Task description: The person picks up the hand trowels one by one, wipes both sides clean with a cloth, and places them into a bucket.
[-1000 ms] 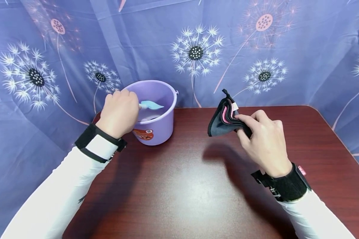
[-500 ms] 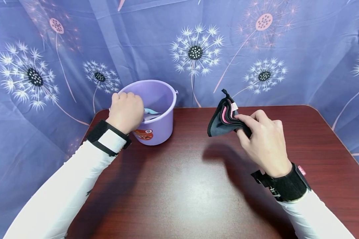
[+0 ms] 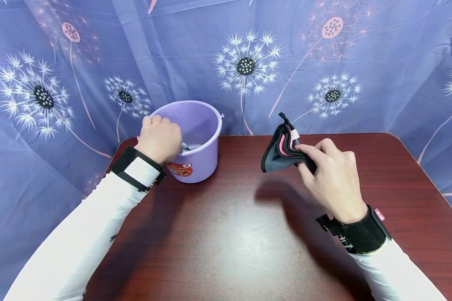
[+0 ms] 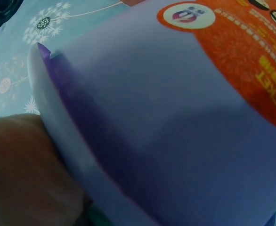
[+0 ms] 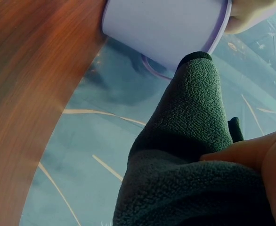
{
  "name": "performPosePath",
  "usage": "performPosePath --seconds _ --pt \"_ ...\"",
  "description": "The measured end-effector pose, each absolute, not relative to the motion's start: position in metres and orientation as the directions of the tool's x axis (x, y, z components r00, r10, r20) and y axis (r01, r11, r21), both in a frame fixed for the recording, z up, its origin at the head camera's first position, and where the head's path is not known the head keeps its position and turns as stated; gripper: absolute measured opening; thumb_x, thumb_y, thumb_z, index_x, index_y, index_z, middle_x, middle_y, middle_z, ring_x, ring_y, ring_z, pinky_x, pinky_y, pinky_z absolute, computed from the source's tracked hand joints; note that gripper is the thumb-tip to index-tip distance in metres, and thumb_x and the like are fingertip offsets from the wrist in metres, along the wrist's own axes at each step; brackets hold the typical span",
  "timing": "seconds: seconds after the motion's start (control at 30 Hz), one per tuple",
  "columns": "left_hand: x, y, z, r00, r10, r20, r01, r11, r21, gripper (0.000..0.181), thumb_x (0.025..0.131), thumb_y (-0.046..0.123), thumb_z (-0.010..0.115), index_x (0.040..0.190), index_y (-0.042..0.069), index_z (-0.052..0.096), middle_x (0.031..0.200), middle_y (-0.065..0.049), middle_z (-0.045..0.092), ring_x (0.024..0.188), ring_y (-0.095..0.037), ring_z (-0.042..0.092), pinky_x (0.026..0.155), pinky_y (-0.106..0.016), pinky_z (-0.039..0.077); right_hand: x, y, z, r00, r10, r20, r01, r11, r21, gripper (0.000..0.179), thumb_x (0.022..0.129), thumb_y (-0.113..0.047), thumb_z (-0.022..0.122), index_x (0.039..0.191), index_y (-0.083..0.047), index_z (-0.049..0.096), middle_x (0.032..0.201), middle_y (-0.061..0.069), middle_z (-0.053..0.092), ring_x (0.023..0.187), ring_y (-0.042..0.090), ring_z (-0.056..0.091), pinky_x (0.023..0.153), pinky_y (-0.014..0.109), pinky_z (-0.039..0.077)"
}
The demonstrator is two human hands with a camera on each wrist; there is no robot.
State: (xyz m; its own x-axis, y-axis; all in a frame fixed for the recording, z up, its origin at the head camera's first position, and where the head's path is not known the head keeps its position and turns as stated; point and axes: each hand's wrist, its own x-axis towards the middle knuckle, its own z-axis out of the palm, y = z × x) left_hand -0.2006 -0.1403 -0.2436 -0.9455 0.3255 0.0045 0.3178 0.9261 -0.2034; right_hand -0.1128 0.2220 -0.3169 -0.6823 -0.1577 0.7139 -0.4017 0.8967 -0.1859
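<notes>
A lilac bucket stands at the back left of the table. My left hand is over its near left rim, knuckles up, with the fingertips hidden from the head camera. Beside that hand, just inside the bucket, shows a small end of a white-handled light-blue tool; most of it is hidden. In the left wrist view the bucket wall fills most of the picture. Above the table, my right hand pinches folded dark-grey cleaning cloths with black edging, a pink layer and a white label between thumb and fingers.
The reddish-brown table ends at a blue curtain printed with dandelions, which hangs behind it and at both sides. The bucket's orange label faces the front.
My left hand has moved slightly right and the light-blue tool has sunk lower into the bucket, its leaf-shaped end now mostly out of sight. My right hand and the cloths stay in place.
</notes>
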Motion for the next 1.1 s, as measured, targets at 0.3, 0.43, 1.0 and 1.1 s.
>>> performPosePath --seconds 0.3,0.43,1.0,1.1 --pt "-0.2083 -0.1427 -0.2415 -0.954 0.294 -0.067 0.300 0.945 -0.131 0.021 0.092 0.024 0.056 0.086 0.007 0.066 0.099 -0.019 0.063 0.093 -0.036 0.045 0.086 -0.054 0.026 -0.1130 0.2219 -0.3172 -0.691 -0.156 0.706 -0.396 0.899 -0.189 0.031 0.083 -0.016 0.064 0.112 -0.013 0.075 0.086 0.004 0.052 0.063 0.019 0.046 0.065 0.049 0.032" --pt "-0.2104 -0.1450 -0.2408 -0.956 0.285 -0.069 0.290 0.952 -0.093 0.017 0.088 0.024 0.060 0.084 0.008 0.065 0.097 -0.018 0.065 0.091 -0.036 0.047 0.085 -0.054 0.025 -0.1129 0.2217 -0.3169 -0.695 -0.153 0.702 -0.394 0.898 -0.194 0.031 0.083 -0.016 0.063 0.112 -0.013 0.075 0.086 0.004 0.052 0.064 0.019 0.047 0.065 0.050 0.031" --pt "-0.2067 -0.1493 -0.2387 -0.952 0.305 -0.027 0.306 0.949 -0.076 0.019 0.088 0.022 0.061 0.074 0.009 0.062 0.084 -0.014 0.066 0.087 -0.035 0.051 0.082 -0.053 0.027 -0.1134 0.2207 -0.3180 -0.701 -0.152 0.697 -0.392 0.899 -0.197 0.031 0.084 -0.016 0.063 0.112 -0.013 0.075 0.085 0.003 0.051 0.063 0.016 0.045 0.065 0.048 0.031" --pt "-0.2054 -0.1499 -0.2392 -0.950 0.312 -0.012 0.312 0.947 -0.071 0.020 0.088 0.021 0.060 0.072 0.011 0.061 0.083 -0.012 0.066 0.085 -0.034 0.050 0.082 -0.052 0.027 -0.1139 0.2208 -0.3189 -0.702 -0.154 0.695 -0.391 0.899 -0.196 0.031 0.083 -0.016 0.063 0.112 -0.013 0.075 0.085 0.002 0.051 0.061 0.016 0.044 0.064 0.048 0.031"
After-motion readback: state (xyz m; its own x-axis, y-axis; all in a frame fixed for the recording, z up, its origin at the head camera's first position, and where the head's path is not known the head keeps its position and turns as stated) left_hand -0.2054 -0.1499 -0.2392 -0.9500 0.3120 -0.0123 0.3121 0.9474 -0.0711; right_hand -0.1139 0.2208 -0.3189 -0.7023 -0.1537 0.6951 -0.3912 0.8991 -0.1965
